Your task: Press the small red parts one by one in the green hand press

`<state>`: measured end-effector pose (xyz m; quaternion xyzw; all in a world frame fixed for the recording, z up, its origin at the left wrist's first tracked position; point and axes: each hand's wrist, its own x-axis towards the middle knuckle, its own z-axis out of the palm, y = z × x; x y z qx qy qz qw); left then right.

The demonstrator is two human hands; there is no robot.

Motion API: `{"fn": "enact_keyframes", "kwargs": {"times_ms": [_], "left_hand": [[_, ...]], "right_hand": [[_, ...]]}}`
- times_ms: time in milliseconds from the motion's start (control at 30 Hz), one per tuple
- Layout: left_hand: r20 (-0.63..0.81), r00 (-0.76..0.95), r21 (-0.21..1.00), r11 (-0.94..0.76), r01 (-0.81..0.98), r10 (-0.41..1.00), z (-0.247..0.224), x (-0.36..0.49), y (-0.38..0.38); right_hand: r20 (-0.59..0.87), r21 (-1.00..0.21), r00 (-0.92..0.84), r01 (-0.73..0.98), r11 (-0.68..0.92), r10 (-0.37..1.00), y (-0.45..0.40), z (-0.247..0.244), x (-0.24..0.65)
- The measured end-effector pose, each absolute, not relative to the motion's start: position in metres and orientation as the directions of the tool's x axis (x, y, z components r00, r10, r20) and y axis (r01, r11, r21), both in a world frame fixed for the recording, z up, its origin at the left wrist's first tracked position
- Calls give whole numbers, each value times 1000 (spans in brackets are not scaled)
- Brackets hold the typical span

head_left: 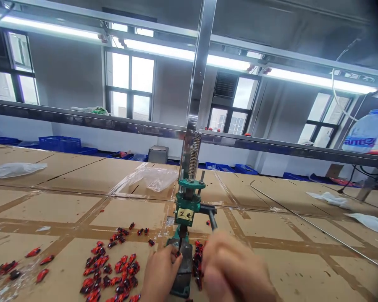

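Left hand [159,270] is pinching a small dark piece [178,253] beneath green press 2 [189,205], risking crushed fingertips [177,261] if the right hand [236,268], gripping the lever [212,220], is pulling too soon.

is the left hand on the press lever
No, the left hand is down at the base of the green press, while the lever runs to the right hand.

Workshop | hand press [185,209] | cardboard-covered table [63,207] | tube lights [164,49]
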<state>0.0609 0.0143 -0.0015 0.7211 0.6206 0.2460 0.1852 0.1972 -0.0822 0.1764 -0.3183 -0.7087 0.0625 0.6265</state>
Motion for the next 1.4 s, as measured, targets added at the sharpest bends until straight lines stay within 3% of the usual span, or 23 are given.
{"fn": "enact_keyframes", "kwargs": {"times_ms": [133, 233, 333, 467, 533, 700, 833, 900, 967, 1067, 1133, 1267, 1400], "left_hand": [[-63, 71, 671, -10, 742, 996, 1, 92, -3], [-19, 168, 764, -94, 638, 986, -12, 111, -15], [70, 170, 778, -161, 608, 983, -25, 90, -25], [257, -47, 635, -133, 761, 965, -30, -3, -38], [249, -106, 547, -50, 836, 963, -30, -49, -44], [157, 45, 412, -107, 905, 987, -35, -91, -48], [186, 50, 358, -115, 927, 981, -43, -81, -45], [227, 37, 404, -129, 906, 973, -45, -76, -43], [224, 1, 536, -124, 835, 975, -43, -70, -42], [125, -59, 807, -67, 587, 990, -31, -58, -40], [68, -91, 918, -26, 397, 994, -21, -47, -37], [-18, -154, 989, 40, 144, 988, -11, -24, -25], [-99, -70, 995, 100, 1, 993, -17, -7, -12]], "right_hand": [[788, -616, 205, 272, 739, 580, -23, 252, 210], [794, -607, 203, 188, 772, 574, 8, 269, 218], [813, -575, 192, 121, 809, 550, 13, 265, 223], [835, -535, 210, 94, 840, 508, 9, 260, 224], [845, -518, 216, 98, 850, 490, 9, 261, 222], [852, -489, 258, 79, 869, 456, 12, 261, 217], [854, -485, 238, 41, 873, 463, 13, 258, 220], [852, -490, 227, 26, 871, 472, 13, 258, 221], [848, -496, 225, 20, 868, 479, 12, 259, 221], [848, -493, 243, 33, 869, 471, 12, 259, 220], [850, -488, 246, 38, 872, 465, 13, 259, 219], [848, -497, 235, 36, 867, 476, 13, 260, 219], [852, -494, 214, 28, 869, 477, 10, 259, 220]]}}
